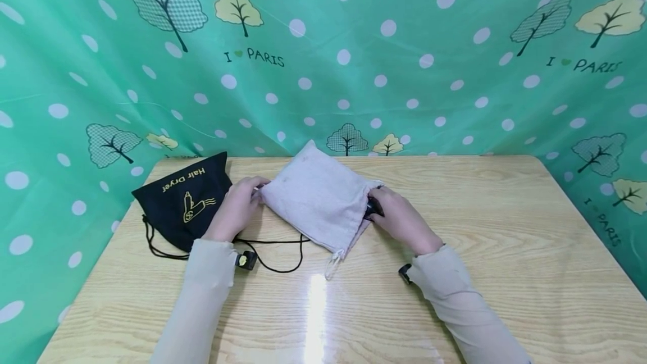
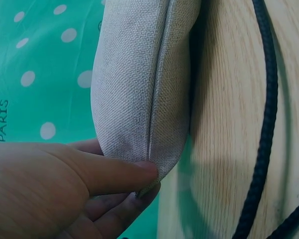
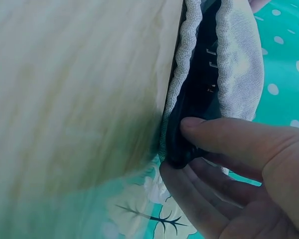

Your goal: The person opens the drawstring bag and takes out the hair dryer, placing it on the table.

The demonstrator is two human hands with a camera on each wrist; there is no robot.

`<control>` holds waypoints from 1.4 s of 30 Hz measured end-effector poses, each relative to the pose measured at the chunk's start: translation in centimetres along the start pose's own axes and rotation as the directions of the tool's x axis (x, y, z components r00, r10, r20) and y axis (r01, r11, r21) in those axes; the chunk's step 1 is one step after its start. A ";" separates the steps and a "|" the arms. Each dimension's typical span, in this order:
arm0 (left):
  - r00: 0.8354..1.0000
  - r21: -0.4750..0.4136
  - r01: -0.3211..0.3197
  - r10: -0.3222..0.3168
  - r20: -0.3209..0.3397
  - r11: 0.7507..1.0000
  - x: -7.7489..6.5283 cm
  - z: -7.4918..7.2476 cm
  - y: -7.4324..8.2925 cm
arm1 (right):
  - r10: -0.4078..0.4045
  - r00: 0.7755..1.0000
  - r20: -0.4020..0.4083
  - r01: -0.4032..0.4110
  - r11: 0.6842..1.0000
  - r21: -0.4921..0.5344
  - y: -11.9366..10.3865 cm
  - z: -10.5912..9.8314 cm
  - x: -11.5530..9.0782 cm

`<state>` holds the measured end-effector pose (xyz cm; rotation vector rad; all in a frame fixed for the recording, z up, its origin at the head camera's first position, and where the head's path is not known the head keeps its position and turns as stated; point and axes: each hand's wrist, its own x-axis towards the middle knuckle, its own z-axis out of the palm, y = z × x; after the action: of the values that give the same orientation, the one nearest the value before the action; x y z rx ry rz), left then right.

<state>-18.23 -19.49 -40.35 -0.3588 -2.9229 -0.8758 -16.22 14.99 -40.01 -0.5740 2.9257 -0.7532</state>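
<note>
Pale drawstring bag on desk, corner pinched in left hand, black object partly inside its open mouth, outer end pinched in right hand, black "Hair Dryer" pouch at left.

Green dotted curtain, wooden table

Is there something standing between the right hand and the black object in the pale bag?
Nothing visible does: the right hand grips the black object directly, at the open mouth of the pale bag.

A curtained-off nook—printed green cloth surrounds a wood-grained table.
</note>
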 end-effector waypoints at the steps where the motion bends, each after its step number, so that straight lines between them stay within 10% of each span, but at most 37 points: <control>1: 1.000 0.001 0.005 -0.005 0.000 1.000 0.0 0.0 0.0 | 0.012 1.000 0.002 -0.012 1.000 0.001 0.1 0.0 0.0; 42: 0.994 -0.021 0.053 -0.054 -0.094 0.998 0.2 0.1 0.7 | 0.017 0.999 -0.048 -0.016 1.000 0.004 0.3 -0.1 0.3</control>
<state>-18.22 -18.84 -40.01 -0.2345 -2.8513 -0.9016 -16.64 15.22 -40.05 -0.5382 2.9680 -0.7813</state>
